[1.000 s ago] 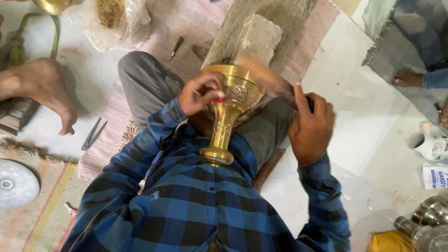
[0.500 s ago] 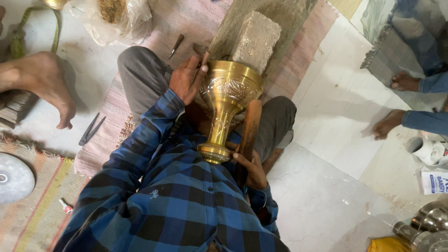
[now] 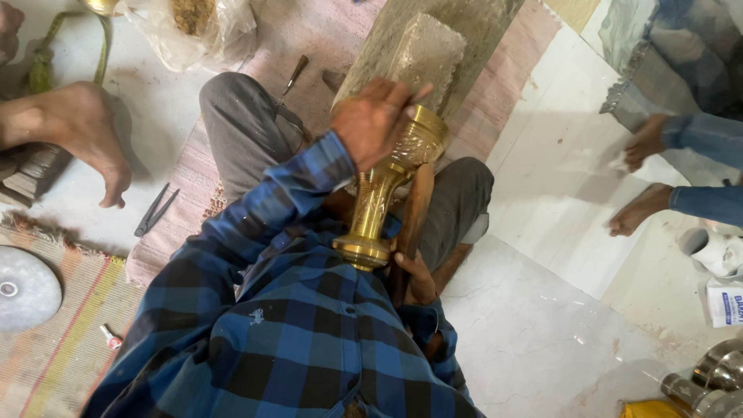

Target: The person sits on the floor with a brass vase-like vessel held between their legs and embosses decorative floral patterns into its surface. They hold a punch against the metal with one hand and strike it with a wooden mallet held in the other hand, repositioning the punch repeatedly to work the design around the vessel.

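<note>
Floor: pale tiles [image 3: 557,178] are carrying a pink striped mat [image 3: 309,46], and the person is sitting cross-legged on it; there is no worktop.
Vessel: a brass goblet-shaped vase [image 3: 387,193] is lying tilted across the lap, its foot toward the body and its rim against a grey stone block [image 3: 429,54].
Left hand: the left hand [image 3: 371,120] is clasping the cup end, fingers curled over the rim.
Right hand: the right hand [image 3: 416,282] is closing around a wooden stick [image 3: 410,224] lying alongside the stem.
Nearby: black shears [image 3: 155,210] are lying on the tiles, and other people's bare feet [image 3: 642,209] are resting close by.
Risk: the round brass is likely to roll or slide off the block if the left grip loosens, and a slipping stick could mar the engraved surface.
</note>
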